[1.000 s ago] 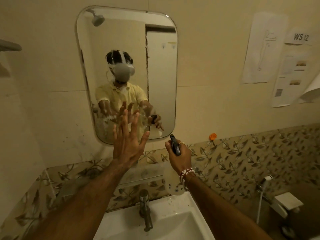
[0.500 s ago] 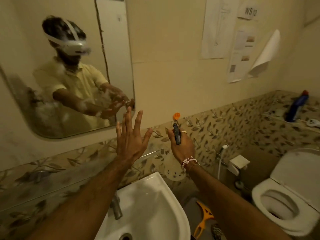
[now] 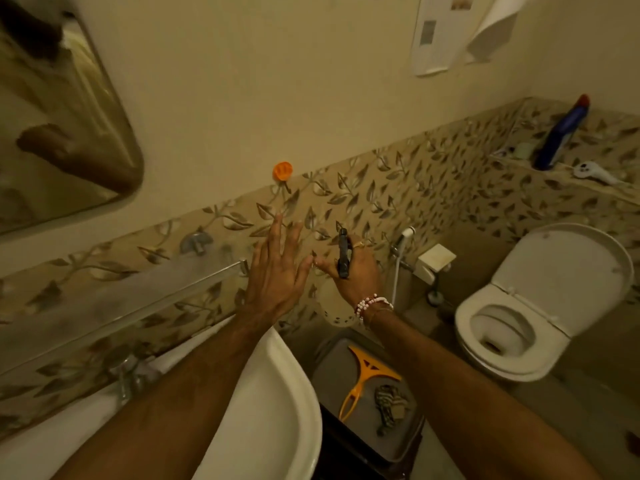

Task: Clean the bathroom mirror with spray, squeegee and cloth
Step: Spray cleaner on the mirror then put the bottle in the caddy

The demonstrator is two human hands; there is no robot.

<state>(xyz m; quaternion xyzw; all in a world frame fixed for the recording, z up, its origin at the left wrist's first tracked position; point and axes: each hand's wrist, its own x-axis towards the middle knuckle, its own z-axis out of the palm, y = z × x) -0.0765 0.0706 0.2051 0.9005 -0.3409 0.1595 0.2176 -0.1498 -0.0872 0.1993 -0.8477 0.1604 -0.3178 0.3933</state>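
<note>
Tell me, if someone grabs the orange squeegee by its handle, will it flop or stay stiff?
The orange squeegee would probably stay stiff: it looks like moulded plastic holding a straight T shape. Likely light, since the handle is thin. Lying flat on the grey tray beside the striped cloth, it shouldn't roll.

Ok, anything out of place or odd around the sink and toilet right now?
One sheet of paper on the wall has curled loose at its lower edge. The squeegee and cloth lie ready on the grey tray. No spills show.
</note>
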